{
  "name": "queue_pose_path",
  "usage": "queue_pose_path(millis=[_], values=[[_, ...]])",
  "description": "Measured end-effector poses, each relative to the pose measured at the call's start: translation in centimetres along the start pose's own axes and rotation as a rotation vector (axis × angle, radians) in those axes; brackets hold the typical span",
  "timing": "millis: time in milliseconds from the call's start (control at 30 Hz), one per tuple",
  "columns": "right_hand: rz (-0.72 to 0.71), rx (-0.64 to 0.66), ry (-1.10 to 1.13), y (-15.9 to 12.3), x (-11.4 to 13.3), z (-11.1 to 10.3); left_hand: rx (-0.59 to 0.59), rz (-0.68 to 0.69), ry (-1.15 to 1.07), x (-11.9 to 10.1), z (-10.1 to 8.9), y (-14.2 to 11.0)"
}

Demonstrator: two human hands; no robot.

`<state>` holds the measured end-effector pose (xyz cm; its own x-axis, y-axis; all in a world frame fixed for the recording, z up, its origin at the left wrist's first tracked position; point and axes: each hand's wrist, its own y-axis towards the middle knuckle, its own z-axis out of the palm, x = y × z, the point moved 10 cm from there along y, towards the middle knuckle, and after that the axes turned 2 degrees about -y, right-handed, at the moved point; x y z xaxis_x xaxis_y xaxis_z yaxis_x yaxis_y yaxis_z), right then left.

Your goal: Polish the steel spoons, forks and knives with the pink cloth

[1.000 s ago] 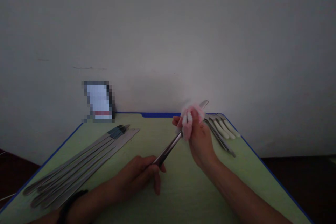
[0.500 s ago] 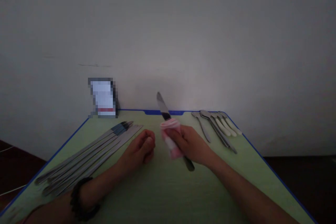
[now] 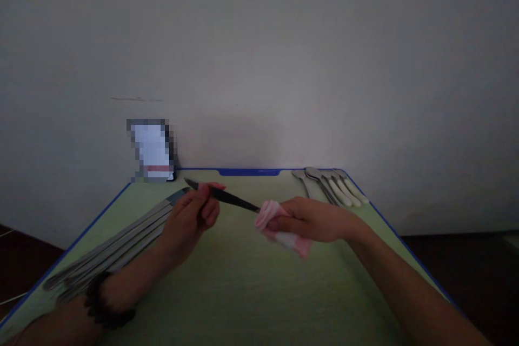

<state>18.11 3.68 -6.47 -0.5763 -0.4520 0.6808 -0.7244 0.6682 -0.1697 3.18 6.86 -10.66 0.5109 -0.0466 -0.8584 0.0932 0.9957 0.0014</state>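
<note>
A dark-looking table knife point(image 3: 235, 199) is held up over the table between my two hands, its tip to the left. My left hand point(image 3: 195, 206) pinches the blade near the tip, thumb on top. Around the knife's other end, my right hand point(image 3: 310, 218) is closed on a folded pink and white cloth point(image 3: 270, 215). The cloth and fingers hide that end of the knife. Under and beside my left forearm lie several metal table knives point(image 3: 121, 232) side by side, partly covered by the arm.
Several spoons and forks point(image 3: 324, 178), some with white handles, lie at the back right of the green, blue-edged table point(image 3: 243, 292). A phone-like screen point(image 3: 152, 148), blurred out, leans on the wall point(image 3: 259, 65) at the back left.
My left hand has moved up and left and now grips the knife's blade. The knife has swung from pointing up and away to pointing left. My right hand, with the cloth, has shifted slightly right.
</note>
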Motion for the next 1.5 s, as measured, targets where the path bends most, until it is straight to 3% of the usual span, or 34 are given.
queue_pose_path(millis=[267,467,600,767,833,900,1100,1233,1367,1500], values=[[0.026,-0.026,0.106,-1.6,0.6,-2.1,-0.104,0.149,-0.09,-4.3,0.0,0.2],[0.119,-0.099,-0.095,-2.1,-2.6,-2.4,-0.204,0.176,-0.126,-6.2,-2.6,1.0],[0.171,-0.044,-0.193,-2.3,-4.1,-0.4,-0.208,0.081,-0.031,-4.7,-2.9,0.9],[0.242,-0.204,-0.293,-3.6,-4.1,1.1,0.004,-0.13,0.197,-0.1,1.5,1.5],[0.253,-0.309,-0.333,-4.8,-3.8,1.4,0.088,-0.16,0.276,0.8,3.4,2.2],[0.24,-0.387,-0.358,-5.7,-3.3,2.0,0.099,-0.165,0.288,1.0,4.2,3.0],[0.16,-0.548,-0.231,-5.8,-1.6,4.4,0.041,-0.213,0.159,0.4,3.0,3.6],[0.125,-0.505,-0.168,-3.6,-0.6,5.6,0.026,-0.225,0.122,-0.2,1.7,3.1],[0.06,-0.507,-0.085,-2.8,0.0,4.5,0.01,-0.207,0.11,-1.2,0.6,2.4],[0.008,-0.586,-0.019,-4.0,0.1,2.6,-0.003,-0.189,0.102,-1.7,0.3,2.1]])
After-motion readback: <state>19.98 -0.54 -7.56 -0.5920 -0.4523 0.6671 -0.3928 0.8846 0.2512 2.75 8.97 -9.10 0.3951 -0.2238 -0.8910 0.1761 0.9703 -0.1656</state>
